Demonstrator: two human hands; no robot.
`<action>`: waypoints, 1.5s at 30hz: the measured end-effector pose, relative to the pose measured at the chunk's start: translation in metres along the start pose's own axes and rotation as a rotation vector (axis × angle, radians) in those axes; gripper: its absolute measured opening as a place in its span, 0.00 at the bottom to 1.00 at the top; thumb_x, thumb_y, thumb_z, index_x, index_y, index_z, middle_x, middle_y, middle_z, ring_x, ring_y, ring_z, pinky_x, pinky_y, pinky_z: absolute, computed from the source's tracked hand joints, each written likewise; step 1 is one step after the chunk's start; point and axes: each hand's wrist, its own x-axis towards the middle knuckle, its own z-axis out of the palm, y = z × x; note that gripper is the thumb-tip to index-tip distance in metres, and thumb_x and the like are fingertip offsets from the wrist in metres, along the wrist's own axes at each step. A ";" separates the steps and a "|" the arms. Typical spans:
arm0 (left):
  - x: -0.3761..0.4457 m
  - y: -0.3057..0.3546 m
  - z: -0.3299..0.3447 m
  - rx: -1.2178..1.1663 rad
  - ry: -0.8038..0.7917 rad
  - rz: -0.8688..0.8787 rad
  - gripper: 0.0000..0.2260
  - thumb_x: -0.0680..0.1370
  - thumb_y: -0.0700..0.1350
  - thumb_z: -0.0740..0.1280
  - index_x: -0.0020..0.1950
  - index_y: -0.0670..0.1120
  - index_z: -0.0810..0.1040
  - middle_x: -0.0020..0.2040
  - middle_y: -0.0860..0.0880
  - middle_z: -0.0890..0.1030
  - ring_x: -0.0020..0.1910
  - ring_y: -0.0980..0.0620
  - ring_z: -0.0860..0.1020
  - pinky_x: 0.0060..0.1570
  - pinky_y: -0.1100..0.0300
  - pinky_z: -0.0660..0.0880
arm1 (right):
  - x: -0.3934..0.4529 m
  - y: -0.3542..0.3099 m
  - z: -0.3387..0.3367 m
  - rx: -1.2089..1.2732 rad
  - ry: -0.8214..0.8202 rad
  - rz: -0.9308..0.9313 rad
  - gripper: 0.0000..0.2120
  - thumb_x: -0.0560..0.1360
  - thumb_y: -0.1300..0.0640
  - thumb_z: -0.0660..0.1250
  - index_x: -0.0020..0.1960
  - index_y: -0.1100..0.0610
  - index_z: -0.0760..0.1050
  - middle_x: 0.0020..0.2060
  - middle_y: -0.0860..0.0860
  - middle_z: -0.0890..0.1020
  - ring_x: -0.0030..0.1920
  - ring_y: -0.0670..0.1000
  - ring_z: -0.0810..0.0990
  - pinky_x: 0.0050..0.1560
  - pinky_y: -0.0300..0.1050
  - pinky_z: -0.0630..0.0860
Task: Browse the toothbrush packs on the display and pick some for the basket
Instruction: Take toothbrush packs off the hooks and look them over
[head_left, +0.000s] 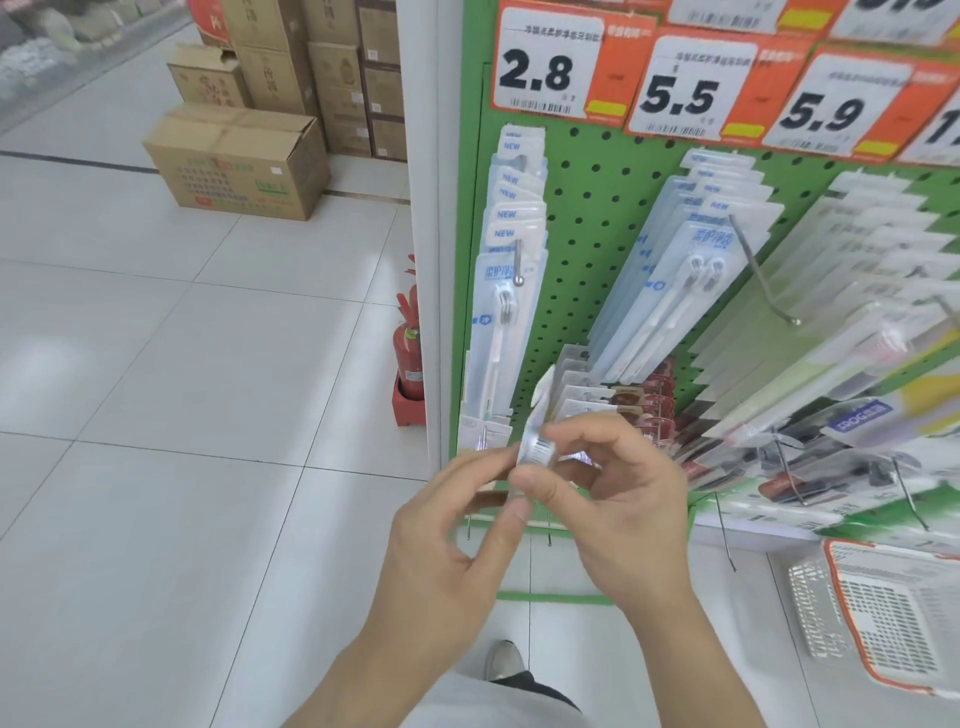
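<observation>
The pack (537, 441) held in front of the green pegboard (587, 208) is motion-blurred, its lower part hidden behind fingers (524, 499). Right of the pegboard, the basket (883, 613) is cut off by the frame edge.

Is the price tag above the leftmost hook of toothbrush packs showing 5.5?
No, the price tag above the leftmost toothbrush packs reads 2.8; the 5.5 tag hangs over the next column.

Three orange-and-white price tags along the top of the green pegboard (597, 218) read 2.8 (536, 73), 5.5 (680, 97) and 5.9 (823, 110). The hanging toothbrush packs on the left hook (511, 218) carry the word NEW on their header cards.
</observation>
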 end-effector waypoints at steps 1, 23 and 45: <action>0.002 0.005 0.000 -0.034 0.038 -0.008 0.08 0.80 0.45 0.70 0.59 0.51 0.83 0.55 0.55 0.85 0.55 0.53 0.84 0.54 0.63 0.78 | 0.001 -0.002 0.000 -0.014 -0.017 -0.032 0.14 0.66 0.62 0.81 0.48 0.48 0.85 0.42 0.48 0.82 0.41 0.49 0.81 0.42 0.37 0.77; 0.042 0.043 -0.010 -0.276 0.189 0.028 0.09 0.78 0.40 0.67 0.56 0.44 0.83 0.50 0.51 0.87 0.50 0.50 0.86 0.52 0.56 0.82 | 0.028 -0.034 0.023 -0.380 0.122 -0.460 0.17 0.74 0.54 0.75 0.61 0.56 0.81 0.57 0.52 0.80 0.50 0.52 0.82 0.48 0.41 0.79; 0.147 0.057 -0.038 -0.047 -0.223 0.343 0.20 0.82 0.47 0.61 0.75 0.53 0.69 0.78 0.51 0.67 0.79 0.48 0.62 0.76 0.40 0.60 | 0.060 -0.028 0.019 -0.477 0.129 -0.452 0.11 0.73 0.60 0.78 0.54 0.58 0.83 0.52 0.51 0.81 0.55 0.50 0.82 0.53 0.45 0.79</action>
